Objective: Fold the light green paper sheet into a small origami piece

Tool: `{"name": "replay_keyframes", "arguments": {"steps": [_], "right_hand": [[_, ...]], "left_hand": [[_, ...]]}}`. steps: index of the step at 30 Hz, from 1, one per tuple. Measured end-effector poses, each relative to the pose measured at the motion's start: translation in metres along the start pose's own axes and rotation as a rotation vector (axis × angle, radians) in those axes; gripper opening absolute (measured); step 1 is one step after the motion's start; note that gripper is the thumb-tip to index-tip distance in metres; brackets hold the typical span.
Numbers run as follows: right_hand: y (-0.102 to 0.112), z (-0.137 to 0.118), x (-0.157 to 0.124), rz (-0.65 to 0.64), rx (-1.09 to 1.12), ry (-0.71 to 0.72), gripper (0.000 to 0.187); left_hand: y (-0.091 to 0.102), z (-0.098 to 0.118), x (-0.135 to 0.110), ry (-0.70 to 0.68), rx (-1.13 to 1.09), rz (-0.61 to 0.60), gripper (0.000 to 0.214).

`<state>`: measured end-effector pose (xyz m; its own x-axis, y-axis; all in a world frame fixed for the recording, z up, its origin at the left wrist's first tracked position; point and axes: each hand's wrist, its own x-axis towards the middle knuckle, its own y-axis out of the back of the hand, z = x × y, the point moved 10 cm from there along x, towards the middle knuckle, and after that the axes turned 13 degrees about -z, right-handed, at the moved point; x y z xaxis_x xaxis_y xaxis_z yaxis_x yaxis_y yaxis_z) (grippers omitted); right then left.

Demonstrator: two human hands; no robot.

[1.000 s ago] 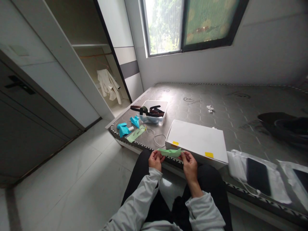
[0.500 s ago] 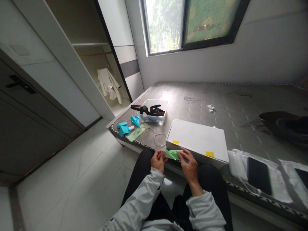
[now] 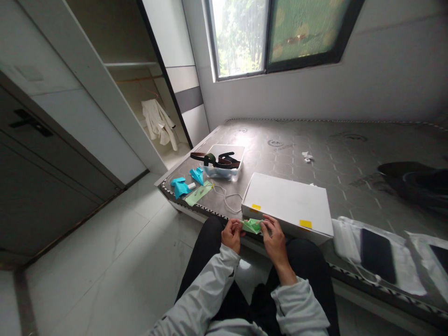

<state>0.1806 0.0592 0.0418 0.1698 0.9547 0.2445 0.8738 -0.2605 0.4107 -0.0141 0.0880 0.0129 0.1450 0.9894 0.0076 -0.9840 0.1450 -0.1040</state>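
Note:
A small piece of folded green paper (image 3: 252,226) is held between my two hands, in front of the white box. My left hand (image 3: 231,234) pinches its left end, and my right hand (image 3: 274,236) pinches the right end. Creased flaps stand up in the middle of the paper. The white box (image 3: 287,198), with yellow tape on its front edge, lies on the mattress just beyond my fingers. Left of it are a flat green strip (image 3: 199,194) and two pieces of crumpled or folded blue paper (image 3: 180,188).
A clear plastic bin (image 3: 224,173) holding dark straps stands on the mattress (image 3: 280,158). A white cord (image 3: 227,198) runs beside the box. To the right lie a dark phone-like slab (image 3: 378,255) on plastic wrapping and a black cap-like object (image 3: 416,184). White scraps (image 3: 307,157) lie farther back.
My hands have shifted slightly to the right and closer together at the paper's ends. The green paper now looks shorter, with its flaps bent up more in the middle.

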Motion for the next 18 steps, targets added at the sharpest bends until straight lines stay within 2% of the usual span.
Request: {"name": "replay_keyframes", "arguments": {"steps": [3, 6, 9, 15, 18], "right_hand": [[-0.001, -0.004, 0.000, -0.031, 0.004, -0.005, 0.033], [-0.009, -0.009, 0.000, -0.124, 0.009, -0.002, 0.031], [-0.018, -0.015, 0.000, -0.222, 0.018, 0.024, 0.031], [-0.033, -0.027, -0.004, -0.368, -0.008, 0.099, 0.034], [-0.037, -0.030, -0.005, -0.393, -0.050, 0.123, 0.030]], "left_hand": [[-0.008, 0.001, -0.001, -0.012, 0.070, -0.073, 0.032], [-0.011, 0.005, -0.003, -0.041, 0.126, -0.096, 0.028], [-0.005, 0.004, -0.003, -0.022, 0.125, -0.030, 0.029], [0.011, -0.017, 0.002, 0.071, -0.011, 0.096, 0.038], [0.017, -0.023, 0.002, 0.077, -0.055, 0.148, 0.040]]}}
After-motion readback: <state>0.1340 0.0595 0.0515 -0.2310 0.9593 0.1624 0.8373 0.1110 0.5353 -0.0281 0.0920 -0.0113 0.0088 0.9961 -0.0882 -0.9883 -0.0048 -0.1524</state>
